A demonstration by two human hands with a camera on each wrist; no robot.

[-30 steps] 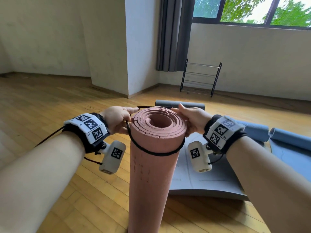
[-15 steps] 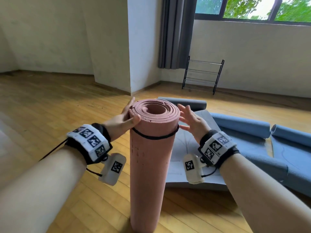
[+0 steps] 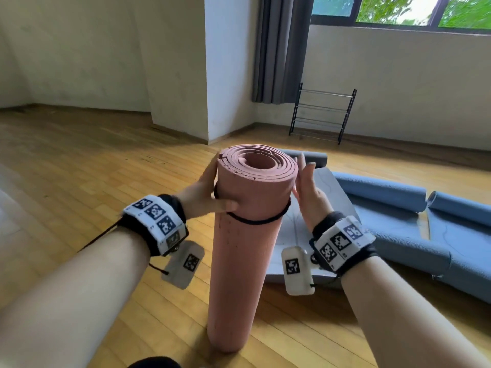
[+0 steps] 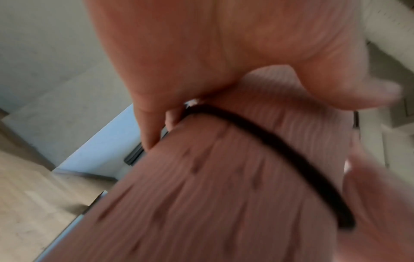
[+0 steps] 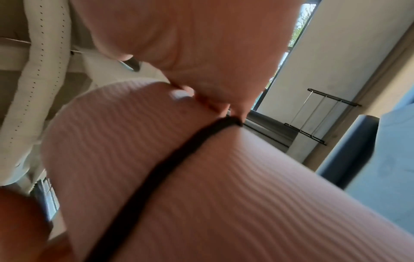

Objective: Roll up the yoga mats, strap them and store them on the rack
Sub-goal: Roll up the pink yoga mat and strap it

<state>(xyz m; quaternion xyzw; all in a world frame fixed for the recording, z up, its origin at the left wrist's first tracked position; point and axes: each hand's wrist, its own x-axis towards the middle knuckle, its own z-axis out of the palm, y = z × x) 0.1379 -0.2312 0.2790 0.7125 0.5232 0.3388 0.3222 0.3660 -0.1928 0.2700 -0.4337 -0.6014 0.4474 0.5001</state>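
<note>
A pink rolled mat (image 3: 247, 261) stands upright on the wooden floor in front of me. A thin black strap (image 3: 255, 221) rings it a short way below the top. My left hand (image 3: 204, 192) wraps the roll from the left, thumb across the front just above the strap. My right hand (image 3: 308, 192) lies flat against the right side, fingers straight and pointing up. In the left wrist view the strap (image 4: 268, 147) runs under my fingers across the ribbed mat (image 4: 201, 195). From the right wrist, the strap (image 5: 168, 168) disappears under my fingertips on the mat (image 5: 246, 195).
A black wire rack (image 3: 321, 115) stands bare against the far wall under the window. Behind the pink roll lie a grey rolled mat (image 3: 310, 158), a partly unrolled grey mat (image 3: 326, 197) and blue mats (image 3: 380, 192) to the right. A wall corner juts out at centre left.
The strap has slid from the top rim down the roll. Both hands moved down with it, from the rim to the sides of the mat.
</note>
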